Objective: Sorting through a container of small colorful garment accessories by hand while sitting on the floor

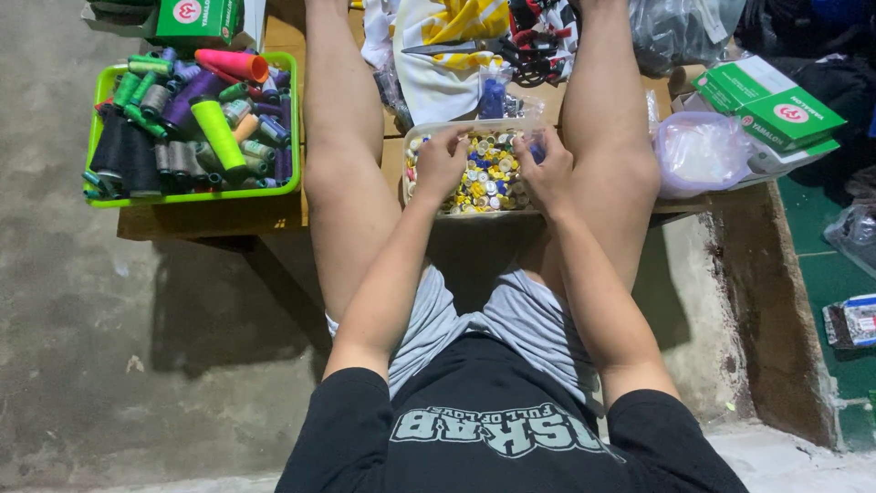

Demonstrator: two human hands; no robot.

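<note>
A clear plastic box (412, 196) full of small mixed buttons (488, 173), mostly white, yellow and blue, sits on a low wooden board between my bare legs. My left hand (442, 161) rests over the box's left side, fingers curled down into the buttons. My right hand (546, 171) is over the right side, fingertips pinched among the buttons near the rim. Whether either hand holds a button is hidden by the fingers.
A green tray (294, 137) of several thread spools stands at the left on the board (210, 219). Green cardboard boxes (771, 108) and a clear plastic bag (698, 153) lie at the right. Scissors (474, 46), cloth and bags lie beyond the box. Concrete floor surrounds.
</note>
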